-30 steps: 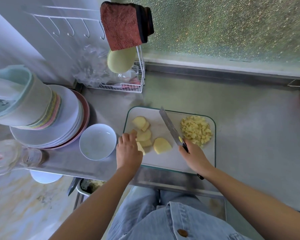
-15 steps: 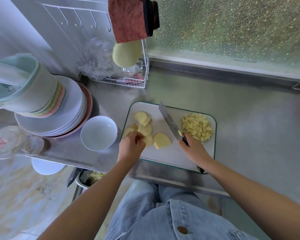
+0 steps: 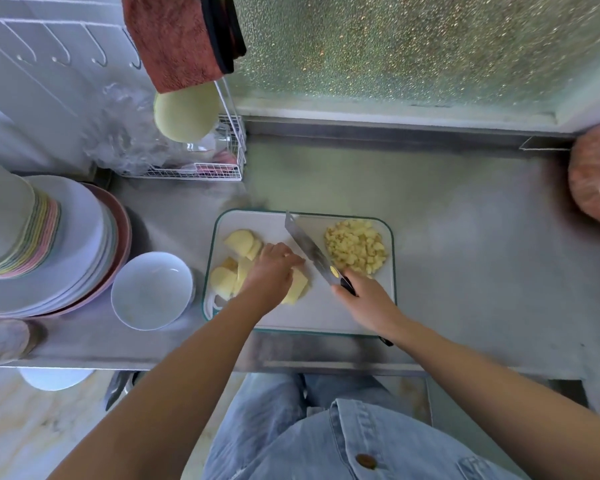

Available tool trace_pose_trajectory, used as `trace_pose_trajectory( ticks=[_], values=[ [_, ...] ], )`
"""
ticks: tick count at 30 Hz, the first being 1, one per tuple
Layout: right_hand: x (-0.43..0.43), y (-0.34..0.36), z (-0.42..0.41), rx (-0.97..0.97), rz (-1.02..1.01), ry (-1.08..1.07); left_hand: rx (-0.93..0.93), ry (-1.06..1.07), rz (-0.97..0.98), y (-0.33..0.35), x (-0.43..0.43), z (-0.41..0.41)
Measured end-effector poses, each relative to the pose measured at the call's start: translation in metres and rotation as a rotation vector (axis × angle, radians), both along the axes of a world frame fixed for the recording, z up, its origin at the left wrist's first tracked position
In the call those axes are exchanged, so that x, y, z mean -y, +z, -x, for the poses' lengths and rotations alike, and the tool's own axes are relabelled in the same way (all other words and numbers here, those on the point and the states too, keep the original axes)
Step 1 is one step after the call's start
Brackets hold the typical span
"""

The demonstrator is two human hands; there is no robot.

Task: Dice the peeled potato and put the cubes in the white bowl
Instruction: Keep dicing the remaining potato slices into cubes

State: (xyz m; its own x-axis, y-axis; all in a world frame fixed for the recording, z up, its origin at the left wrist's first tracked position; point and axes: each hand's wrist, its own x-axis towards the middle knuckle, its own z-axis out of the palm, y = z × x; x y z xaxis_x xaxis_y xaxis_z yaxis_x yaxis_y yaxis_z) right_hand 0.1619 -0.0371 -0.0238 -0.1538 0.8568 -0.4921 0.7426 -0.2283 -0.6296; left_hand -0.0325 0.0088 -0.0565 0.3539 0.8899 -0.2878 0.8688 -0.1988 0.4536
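On the white cutting board (image 3: 312,313) lie several pale yellow potato slices (image 3: 239,242) at its left side. My left hand (image 3: 272,271) rests on top of a stack of slices (image 3: 297,289) near the board's middle, fingers curled down on it. My right hand (image 3: 368,299) grips the black handle of a knife (image 3: 312,254); the blade points up and left, just right of my left hand. A heap of potato cubes (image 3: 355,245) sits at the board's far right. The white bowl (image 3: 152,291) stands left of the board with nothing in it.
A stack of plates (image 3: 66,244) fills the counter's left end beside the bowl. A white wire rack (image 3: 201,168) with a plastic bag stands behind the board, a red cloth (image 3: 174,39) hanging above it. A pinkish object (image 3: 596,178) sits at the far right edge.
My left hand has moved right from the slices at the board's left edge onto the stack in the middle. The knife has stayed angled beside it.
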Motion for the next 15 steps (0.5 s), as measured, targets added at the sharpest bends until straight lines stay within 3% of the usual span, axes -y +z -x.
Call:
trace_pose_trajectory(
  ticks=[5,8,15],
  values=[
    [0.001,0.002,-0.002,-0.012,-0.005,-0.018,-0.165,-0.311,0.028,0.007,0.005,0.02],
    [0.005,0.0,-0.003,-0.009,0.005,-0.029,-0.255,-0.448,-0.09,0.007,0.004,0.023],
    [0.008,0.0,-0.009,-0.003,-0.004,-0.049,-0.35,-0.396,-0.127,0.009,0.006,0.011]
  ],
)
